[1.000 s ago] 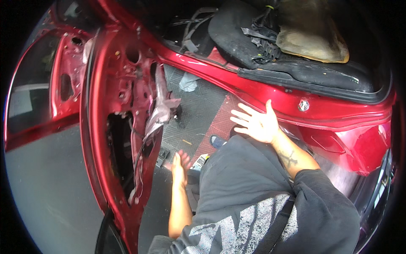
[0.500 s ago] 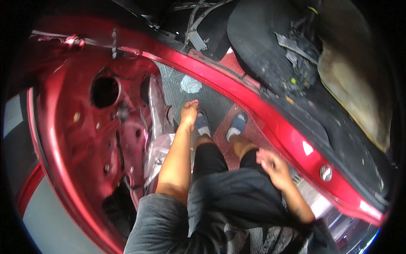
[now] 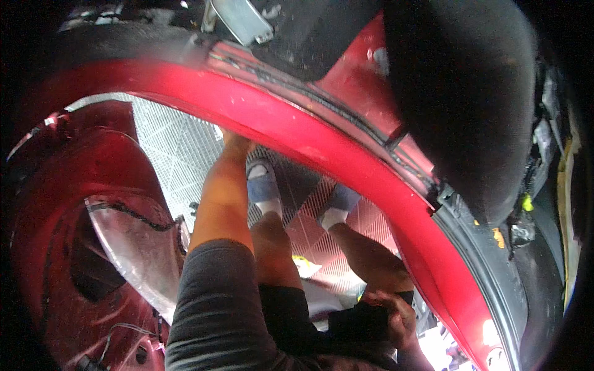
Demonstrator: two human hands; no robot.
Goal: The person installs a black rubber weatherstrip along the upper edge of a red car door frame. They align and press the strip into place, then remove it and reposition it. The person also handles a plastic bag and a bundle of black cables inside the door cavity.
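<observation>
In the head view, the left arm is stretching up from the lower middle of the frame, its forearm running toward the red door sill (image 3: 284, 130), which is curving from the upper left across the centre to the lower right. The left hand (image 3: 236, 142) is lying at the sill's lower edge, its fingers mostly out of sight, so I cannot tell whether it is spreading, closing or gripping anything, nor whether it is touching the metal. The right hand (image 3: 401, 318), at the lower right near the thigh, is showing loosely bent fingers; no object is showing there, though I cannot tell if something small is hiding inside.

At the left, the stripped car door (image 3: 34, 216) is standing open with a silvery plastic liner (image 3: 133, 247) hanging from it. The black seat (image 3: 464, 105) is filling the upper right. Two blue sandals (image 3: 263, 188) are standing on the grid floor tiles (image 3: 164, 145).

For working well down there, the wrist is probably needing clearance from the sill's edge, the head a line of sight past it to the fingertips, and the elbow room beside that liner.
</observation>
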